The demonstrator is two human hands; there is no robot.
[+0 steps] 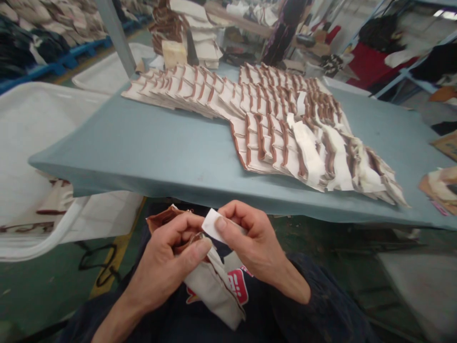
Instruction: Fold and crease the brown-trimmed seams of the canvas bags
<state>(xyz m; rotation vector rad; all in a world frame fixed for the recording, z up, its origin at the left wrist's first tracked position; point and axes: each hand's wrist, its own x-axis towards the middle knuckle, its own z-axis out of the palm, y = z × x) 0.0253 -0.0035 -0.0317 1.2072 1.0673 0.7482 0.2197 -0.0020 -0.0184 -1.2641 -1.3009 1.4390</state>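
Observation:
My left hand (174, 257) is closed on a folded cream fabric piece (214, 290) with brown edging, which hangs down over my lap. Its brown part (160, 218) shows beyond my left fingers. Between thumb and fingers, my right hand (253, 238) pinches a small white slip (211, 225), held close to my left fingertips. The slip's lower end is hidden behind my right thumb. Both hands are in front of the near table edge. On the table ahead lie overlapping rows of similar cream and brown fabric pieces (264, 143).
The blue-covered table (160, 152) spans the view. A white plastic bin (67, 224) with fabric pieces inside stands at the left. Stacked fabric (202, 28) and a pale block (174, 53) sit at the back. A person (285, 28) stands beyond the table.

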